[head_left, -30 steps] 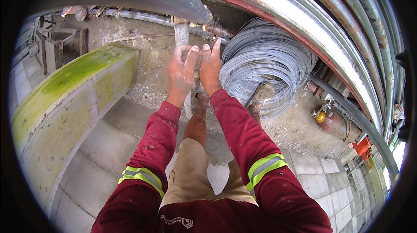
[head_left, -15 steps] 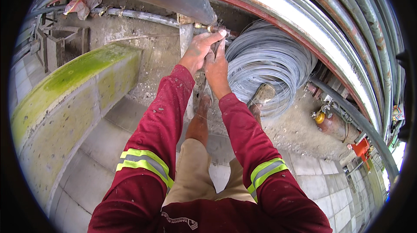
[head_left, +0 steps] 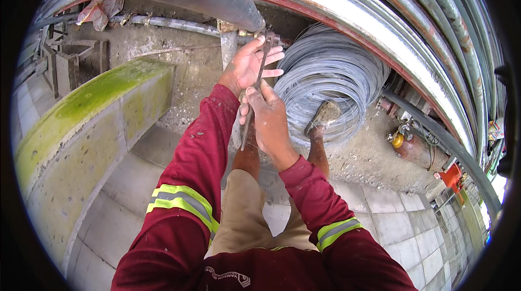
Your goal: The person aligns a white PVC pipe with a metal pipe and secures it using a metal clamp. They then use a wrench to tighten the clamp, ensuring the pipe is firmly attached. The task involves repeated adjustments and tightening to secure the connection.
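While a cylinder (head_left: 419, 154) lies sideways, the right hand (head_left: 271, 124) grips a metal tool (head_left: 262, 67), the left hand (head_left: 247, 68) spread wide.

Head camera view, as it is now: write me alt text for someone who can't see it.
A person's right hand grips a slim dark metal tool before the open left hand. To the right lies coiled grey wire; metal pipes curve across the upper right, and a mossy concrete block stands at left.
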### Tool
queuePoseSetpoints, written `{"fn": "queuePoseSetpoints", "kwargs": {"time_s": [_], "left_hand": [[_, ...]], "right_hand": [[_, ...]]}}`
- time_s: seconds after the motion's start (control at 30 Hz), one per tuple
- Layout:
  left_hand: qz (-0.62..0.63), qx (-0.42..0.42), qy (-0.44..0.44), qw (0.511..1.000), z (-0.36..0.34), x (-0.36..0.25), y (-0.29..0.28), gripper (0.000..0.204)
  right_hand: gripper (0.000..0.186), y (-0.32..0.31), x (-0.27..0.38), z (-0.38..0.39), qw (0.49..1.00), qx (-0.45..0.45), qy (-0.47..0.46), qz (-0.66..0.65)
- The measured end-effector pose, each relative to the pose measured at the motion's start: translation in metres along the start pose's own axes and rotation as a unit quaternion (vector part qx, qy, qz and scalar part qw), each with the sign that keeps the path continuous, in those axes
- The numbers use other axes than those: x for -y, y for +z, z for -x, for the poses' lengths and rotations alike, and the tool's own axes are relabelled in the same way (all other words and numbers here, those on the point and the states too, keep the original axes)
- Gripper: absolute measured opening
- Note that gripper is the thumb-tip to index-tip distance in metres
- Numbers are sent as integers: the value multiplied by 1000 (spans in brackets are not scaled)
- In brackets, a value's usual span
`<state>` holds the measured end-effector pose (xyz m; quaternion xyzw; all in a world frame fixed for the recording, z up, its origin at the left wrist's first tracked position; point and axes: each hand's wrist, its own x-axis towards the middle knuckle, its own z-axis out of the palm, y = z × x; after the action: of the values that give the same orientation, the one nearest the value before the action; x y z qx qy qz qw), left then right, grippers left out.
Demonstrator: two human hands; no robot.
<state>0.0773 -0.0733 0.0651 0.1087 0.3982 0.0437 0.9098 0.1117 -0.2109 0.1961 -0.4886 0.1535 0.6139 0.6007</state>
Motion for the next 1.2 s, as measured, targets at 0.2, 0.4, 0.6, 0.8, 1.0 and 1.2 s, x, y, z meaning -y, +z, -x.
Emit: {"fn": "queuePoseSetpoints", "kwargs": {"time_s": [0.2,0.4,0.6,0.8,1.0,1.2], "left_hand": [[107,142,204,963,22,41,26,56],[80,217,330,915,8,60,-9,88],[-81,198,298,930,30,38,3,93],[-39,0,112,993,35,8,43,77],[-64,-69,24,995,6,-14,24,54],[-113,-112,67,985,7,-6,33,73]], "right_hand": [[19,43,93,-10,987,44,-7,-153],[14,40,58,-10,989,74,20,-127],[13,22,55,-3,990,59,26,-122],[11,16,44,-7,991,68,25,-114],[11,15,34,-6,992,73,47,-91],[12,16,28,-4,991,61,46,-110]]}}
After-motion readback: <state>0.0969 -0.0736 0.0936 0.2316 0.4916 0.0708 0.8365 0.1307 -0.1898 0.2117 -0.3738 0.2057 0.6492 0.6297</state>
